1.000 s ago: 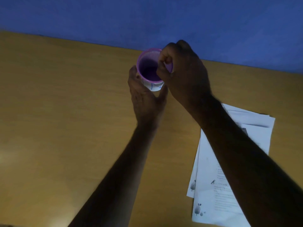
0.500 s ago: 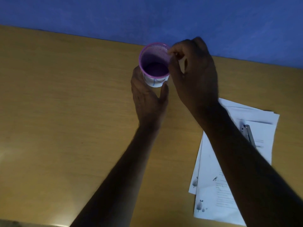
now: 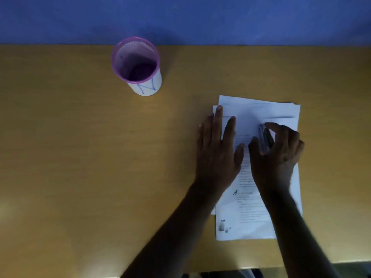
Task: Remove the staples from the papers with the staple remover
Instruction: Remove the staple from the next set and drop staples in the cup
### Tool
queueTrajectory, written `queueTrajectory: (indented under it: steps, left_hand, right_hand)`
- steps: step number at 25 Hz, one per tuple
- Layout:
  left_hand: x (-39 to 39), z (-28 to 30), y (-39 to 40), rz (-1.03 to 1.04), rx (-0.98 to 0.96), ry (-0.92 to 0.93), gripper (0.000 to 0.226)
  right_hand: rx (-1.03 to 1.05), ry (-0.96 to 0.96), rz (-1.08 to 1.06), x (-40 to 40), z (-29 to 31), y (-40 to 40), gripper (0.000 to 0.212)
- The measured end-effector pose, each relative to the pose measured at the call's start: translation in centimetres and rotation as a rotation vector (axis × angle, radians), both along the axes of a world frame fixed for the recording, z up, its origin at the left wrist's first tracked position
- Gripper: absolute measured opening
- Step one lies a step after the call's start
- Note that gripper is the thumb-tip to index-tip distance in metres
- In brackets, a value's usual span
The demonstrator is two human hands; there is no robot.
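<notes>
A stack of white printed papers point(image 3: 255, 111) lies on the right of the wooden table point(image 3: 80, 157). My left hand point(image 3: 216, 149) rests flat, fingers spread, on the stack's left edge. My right hand point(image 3: 277, 155) curls around a slim metal staple remover point(image 3: 264, 137) lying on the top sheet, thumb on its left side and fingers on its right. Whether the remover is lifted off the paper is unclear in the dim, blurred frame. No staple is visible.
A purple mesh cup point(image 3: 138, 65) with a white base marked in blue stands at the back left, near the blue wall point(image 3: 180, 17). The table's front edge runs along the bottom right.
Both hands have left the purple cup and come down to the papers. The left hand now lies on the stack and the right hand has closed around the staple remover.
</notes>
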State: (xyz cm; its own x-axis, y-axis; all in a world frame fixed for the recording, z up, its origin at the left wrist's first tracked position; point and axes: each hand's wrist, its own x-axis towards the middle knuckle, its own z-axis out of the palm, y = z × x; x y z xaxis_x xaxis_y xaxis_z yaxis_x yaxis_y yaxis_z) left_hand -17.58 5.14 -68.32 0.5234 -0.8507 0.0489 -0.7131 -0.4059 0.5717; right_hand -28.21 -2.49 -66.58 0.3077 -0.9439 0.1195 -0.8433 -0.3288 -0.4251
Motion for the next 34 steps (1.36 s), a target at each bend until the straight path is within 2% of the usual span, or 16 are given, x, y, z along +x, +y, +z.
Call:
queueTrajectory:
  steps: [4,10,13,18,22,31,34]
  left_hand:
    - [-0.8,-1.6,-0.6,-0.04,0.104,-0.135,0.069]
    - [-1.1,-2.0,-0.7,-0.037,0.176,-0.278,0.07]
    - [-1.2,-1.8,-0.9,-0.034,0.179,-0.29,0.069]
    - [-1.1,-1.8,-0.9,-0.03,0.176,-0.295,0.068]
    - [-1.2,-1.7,-1.0,-0.018,0.166,-0.292,0.067]
    - [-1.2,-1.5,-1.1,-0.014,0.166,-0.29,0.067]
    - [-1.2,-1.6,-1.1,-0.013,0.171,-0.29,0.067]
  right_hand:
    - [0.118,0.032,-0.085,-2.4,-0.6,-0.3,0.049]
    - [0.089,-0.015,0.025,-4.1,-0.8,-2.0,0.028]
    - [0.048,-0.053,0.079,-4.3,-0.5,-5.0,0.025]
    - [-0.101,-0.06,0.093,-3.0,-1.1,-15.3,0.025]
    - [-0.085,-0.073,0.044,-1.2,-0.8,-20.6,0.033]
    - [-0.034,-0.023,0.022,-0.3,-1.8,-22.4,0.04]
    - [-0.02,-0.056,0.014,-1.0,-1.6,-21.5,0.05]
